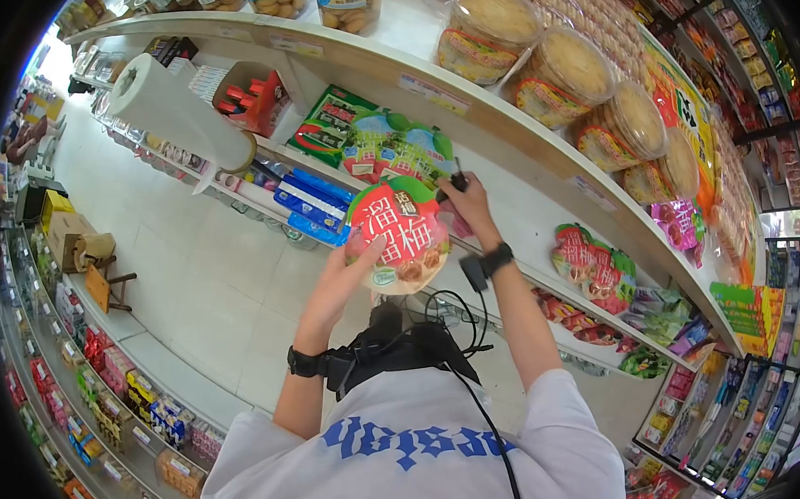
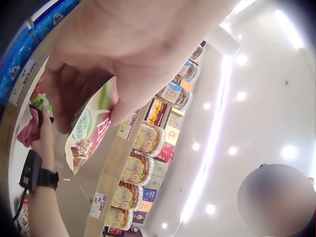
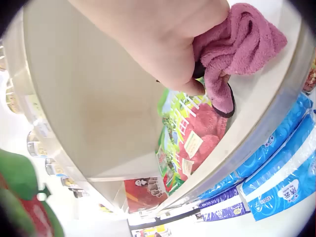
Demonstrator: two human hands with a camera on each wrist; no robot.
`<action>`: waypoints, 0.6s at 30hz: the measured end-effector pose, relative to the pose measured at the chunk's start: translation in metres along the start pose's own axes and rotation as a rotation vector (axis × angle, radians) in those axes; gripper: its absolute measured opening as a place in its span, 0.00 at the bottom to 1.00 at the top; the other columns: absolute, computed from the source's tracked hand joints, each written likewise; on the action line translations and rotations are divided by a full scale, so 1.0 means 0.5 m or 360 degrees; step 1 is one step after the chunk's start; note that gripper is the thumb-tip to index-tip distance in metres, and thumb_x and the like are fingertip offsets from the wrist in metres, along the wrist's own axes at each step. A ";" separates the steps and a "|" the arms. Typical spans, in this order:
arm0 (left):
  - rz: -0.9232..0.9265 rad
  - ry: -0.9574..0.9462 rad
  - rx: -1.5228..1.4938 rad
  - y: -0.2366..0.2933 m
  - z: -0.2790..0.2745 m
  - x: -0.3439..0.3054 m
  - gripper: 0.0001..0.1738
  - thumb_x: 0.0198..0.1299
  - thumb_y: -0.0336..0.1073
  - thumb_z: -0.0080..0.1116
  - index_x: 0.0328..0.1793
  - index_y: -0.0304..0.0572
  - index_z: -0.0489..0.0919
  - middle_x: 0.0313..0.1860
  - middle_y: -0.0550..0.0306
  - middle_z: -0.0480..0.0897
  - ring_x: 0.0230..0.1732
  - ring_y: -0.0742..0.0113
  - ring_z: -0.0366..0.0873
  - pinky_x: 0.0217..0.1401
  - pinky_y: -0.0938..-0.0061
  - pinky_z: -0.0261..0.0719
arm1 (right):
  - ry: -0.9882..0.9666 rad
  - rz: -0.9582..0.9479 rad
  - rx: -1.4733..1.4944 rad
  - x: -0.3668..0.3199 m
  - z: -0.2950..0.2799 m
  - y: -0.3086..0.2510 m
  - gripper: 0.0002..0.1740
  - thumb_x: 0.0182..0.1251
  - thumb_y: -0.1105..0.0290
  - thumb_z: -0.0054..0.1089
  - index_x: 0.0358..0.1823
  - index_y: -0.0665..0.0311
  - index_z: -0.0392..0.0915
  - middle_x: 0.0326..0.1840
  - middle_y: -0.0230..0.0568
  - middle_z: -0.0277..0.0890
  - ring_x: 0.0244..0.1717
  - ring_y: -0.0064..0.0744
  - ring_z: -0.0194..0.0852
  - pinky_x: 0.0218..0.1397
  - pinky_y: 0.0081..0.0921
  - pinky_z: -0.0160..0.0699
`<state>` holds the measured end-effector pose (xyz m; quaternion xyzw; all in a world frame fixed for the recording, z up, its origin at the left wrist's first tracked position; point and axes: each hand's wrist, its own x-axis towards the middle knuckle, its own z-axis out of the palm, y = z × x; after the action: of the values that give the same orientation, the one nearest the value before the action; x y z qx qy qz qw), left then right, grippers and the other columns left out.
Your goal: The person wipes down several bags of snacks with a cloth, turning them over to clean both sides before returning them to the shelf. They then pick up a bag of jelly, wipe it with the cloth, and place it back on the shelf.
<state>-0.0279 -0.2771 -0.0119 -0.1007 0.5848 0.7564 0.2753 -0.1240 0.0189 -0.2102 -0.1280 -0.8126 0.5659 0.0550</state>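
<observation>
My left hand [image 1: 339, 281] grips a red and green bag of dried plums [image 1: 399, 236] by its lower left edge, the printed front facing up. In the left wrist view the thumb of my left hand [image 2: 133, 54] lies over the bag's front [image 2: 94, 123], the fingers behind it. My right hand [image 1: 471, 209] holds a bunched pink cloth [image 3: 242, 44] with a dark edge over the shelf board [image 3: 256, 81]. Just beyond the cloth lie green and pink bags of dried plums [image 1: 388, 148]. The held bag partly hides the cloth in the head view.
Blue tissue packs [image 1: 313, 200] and a paper roll [image 1: 172, 108] stand along the shelf front. Tubs of biscuits [image 1: 573, 66] line the shelf above. More red plum bags [image 1: 594, 266] lie to the right. A black cable [image 1: 470, 328] hangs between my arms.
</observation>
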 end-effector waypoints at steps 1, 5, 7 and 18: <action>0.0003 0.0008 0.0007 0.003 -0.001 0.007 0.29 0.67 0.49 0.66 0.63 0.31 0.78 0.55 0.56 0.83 0.56 0.74 0.77 0.63 0.75 0.71 | -0.0277 0.0302 0.0247 -0.036 -0.045 -0.094 0.27 0.71 0.52 0.64 0.52 0.72 0.75 0.31 0.40 0.81 0.23 0.25 0.82 0.23 0.21 0.80; -0.0087 0.0070 0.0110 -0.006 0.014 0.033 0.29 0.68 0.49 0.65 0.62 0.30 0.78 0.55 0.57 0.84 0.56 0.77 0.76 0.63 0.78 0.70 | -0.0772 0.0770 0.0764 -0.185 -0.147 -0.277 0.26 0.73 0.53 0.62 0.57 0.70 0.77 0.37 0.33 0.81 0.35 0.18 0.77 0.39 0.19 0.77; -0.0068 -0.0138 0.0157 -0.002 0.034 0.050 0.28 0.67 0.50 0.66 0.60 0.31 0.80 0.52 0.58 0.84 0.54 0.77 0.77 0.61 0.78 0.71 | -0.0665 0.0533 0.0795 -0.235 -0.130 -0.270 0.26 0.73 0.54 0.63 0.59 0.70 0.76 0.43 0.31 0.81 0.42 0.15 0.76 0.46 0.18 0.77; 0.0292 -0.0331 0.0570 -0.071 0.007 0.233 0.24 0.68 0.45 0.63 0.60 0.32 0.80 0.48 0.56 0.85 0.46 0.70 0.82 0.50 0.75 0.80 | 0.0008 0.0703 0.0898 -0.239 -0.174 -0.193 0.17 0.67 0.66 0.71 0.51 0.67 0.80 0.40 0.30 0.83 0.35 0.14 0.77 0.38 0.17 0.76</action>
<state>-0.1048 -0.2331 -0.0957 0.0821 0.6850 0.6686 0.2776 -0.0027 0.0340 -0.0826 -0.2817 -0.5769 0.7660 -0.0336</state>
